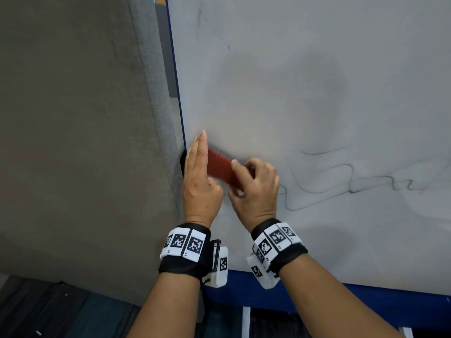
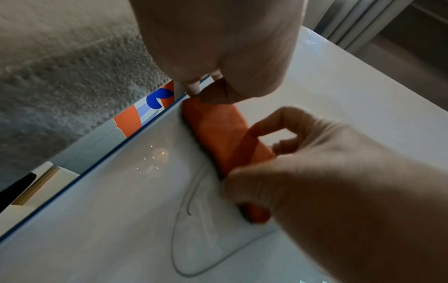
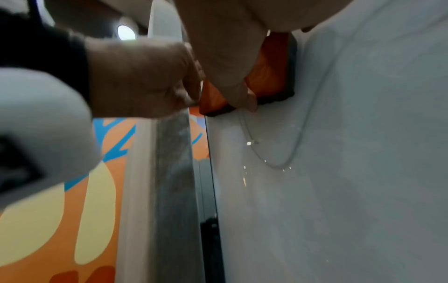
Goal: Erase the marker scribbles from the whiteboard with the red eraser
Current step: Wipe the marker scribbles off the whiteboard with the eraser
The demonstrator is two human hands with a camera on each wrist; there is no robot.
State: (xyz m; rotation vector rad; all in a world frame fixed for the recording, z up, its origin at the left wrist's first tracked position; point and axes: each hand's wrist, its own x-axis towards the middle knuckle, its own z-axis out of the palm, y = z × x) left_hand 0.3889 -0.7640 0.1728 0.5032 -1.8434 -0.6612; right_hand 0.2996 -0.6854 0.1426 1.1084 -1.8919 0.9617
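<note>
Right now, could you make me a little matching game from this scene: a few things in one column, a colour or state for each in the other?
Things:
1. eraser
2. whiteboard
3. left hand
4. scribbles

States:
A. fingers straight, beside the eraser's end
B. dark wavy lines
C. red, pressed to the board
D. pale, blue-framed

Pairs: 1-C, 2-D, 3-A, 4-B

Dim, even indoor light, soft shadows on the whiteboard, small glints, wrist views blurred and edge-warped
</note>
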